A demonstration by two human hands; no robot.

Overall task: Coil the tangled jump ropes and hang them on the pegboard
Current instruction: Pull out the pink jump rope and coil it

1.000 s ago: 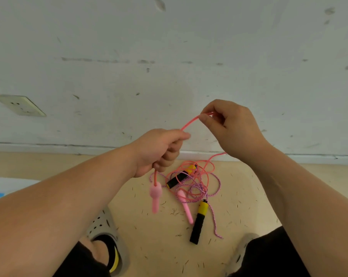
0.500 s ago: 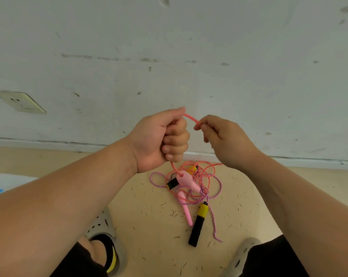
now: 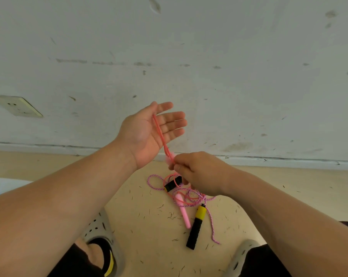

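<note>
My left hand (image 3: 149,132) is raised palm-up with fingers spread. A doubled strand of the pink jump rope (image 3: 160,132) runs from the thumb web down across the palm. Just below it, my right hand (image 3: 201,172) pinches that strand, with a blurred pink handle at its fingertips. The rope drops into a tangle (image 3: 189,196) on the floor, mixed with a purple braided rope (image 3: 211,226). A second pink handle (image 3: 184,213) and a black-and-yellow handle (image 3: 196,226) lie there. Another black handle (image 3: 172,183) sits partly under my right hand.
A scuffed white wall with a socket (image 3: 17,105) and a baseboard (image 3: 289,159) faces me. My grey shoes (image 3: 101,232) (image 3: 243,254) flank the tangle. The tan floor is littered with small dark bits. A white and blue sheet (image 3: 1,186) lies far left.
My left hand has gone from a fist to an open palm and risen. My right hand has dropped below it, pulling the pink strand down across the palm.
</note>
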